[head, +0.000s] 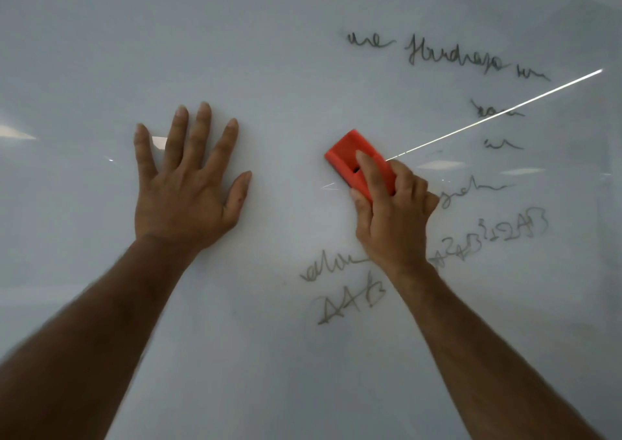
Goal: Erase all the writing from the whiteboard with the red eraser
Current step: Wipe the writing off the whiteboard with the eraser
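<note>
Eraser pressed to whiteboard

Right hand [390, 214] clenches the red eraser [356, 160] against the whiteboard [269, 52] at frame centre. Left hand [188, 184] lies flat, fingers spread. Scrawled writing [451, 57] fills the right side; "AAB" [350, 301] reads below.

The whiteboard [269, 52] carries cursive scrawl, mostly illegible; only the letters "AAB" [351, 301] and "AB" [531, 222] read, low on the right.
</note>
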Available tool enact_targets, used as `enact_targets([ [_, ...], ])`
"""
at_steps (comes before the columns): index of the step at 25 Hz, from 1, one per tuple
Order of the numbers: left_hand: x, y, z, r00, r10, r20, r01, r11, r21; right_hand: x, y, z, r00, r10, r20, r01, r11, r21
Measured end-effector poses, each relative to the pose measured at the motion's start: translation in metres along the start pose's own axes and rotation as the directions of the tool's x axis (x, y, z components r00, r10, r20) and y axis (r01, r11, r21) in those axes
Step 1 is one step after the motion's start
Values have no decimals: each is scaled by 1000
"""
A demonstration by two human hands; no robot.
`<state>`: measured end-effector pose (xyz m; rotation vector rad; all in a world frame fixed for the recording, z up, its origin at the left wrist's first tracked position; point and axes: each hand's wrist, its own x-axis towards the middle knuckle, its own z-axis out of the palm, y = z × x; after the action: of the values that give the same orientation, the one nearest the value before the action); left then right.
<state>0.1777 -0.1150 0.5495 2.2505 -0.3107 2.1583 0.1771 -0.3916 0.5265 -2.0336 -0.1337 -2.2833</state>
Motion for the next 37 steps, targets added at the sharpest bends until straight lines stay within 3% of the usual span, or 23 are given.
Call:
enact_targets([
  [3,-1,-1,0,1000,0,-11,0,1000,0,9,-26,5,992,120,-33,-118,991,59],
  [8,0,-4,1,999,-11,-35,9,998,-66,-78,-72,0,965,-263,10,260,957,125],
  [12,0,-4,3,998,-14,-53,11,998,-64,-132,-28,-13,893,-443,83,437,896,80],
  [14,-1,-4,5,998,-20,-56,17,999,-52,-127,1,-16,914,-399,76,396,917,50],
  [16,-2,-3,7,998,-26,-61,24,999,-40,-112,6,-14,968,-245,60,242,969,56],
  [19,-1,-2,7,998,-27,-61,24,999,-40,-94,-25,-10,999,-28,35,24,994,103],
  [21,-1,-1,7,998,-28,-58,26,999,-36,-92,-55,-9,999,-15,45,8,989,147],
  [24,0,-3,6,998,-23,-51,20,999,-44,-129,-107,-9,968,-228,102,201,954,223],
  [26,0,-4,5,999,-22,-50,19,998,-58,-174,-133,-14,882,-445,156,392,876,282],
  [28,-1,-4,6,998,-29,-51,26,998,-60,-204,-129,-18,803,-566,187,503,811,298],
  [33,-1,-5,8,998,-21,-63,17,998,-58,-205,-82,-19,735,-661,154,615,745,260],
  [37,-3,-7,11,996,-17,-85,12,998,-59,-182,-33,-20,792,-589,159,564,806,178],
])
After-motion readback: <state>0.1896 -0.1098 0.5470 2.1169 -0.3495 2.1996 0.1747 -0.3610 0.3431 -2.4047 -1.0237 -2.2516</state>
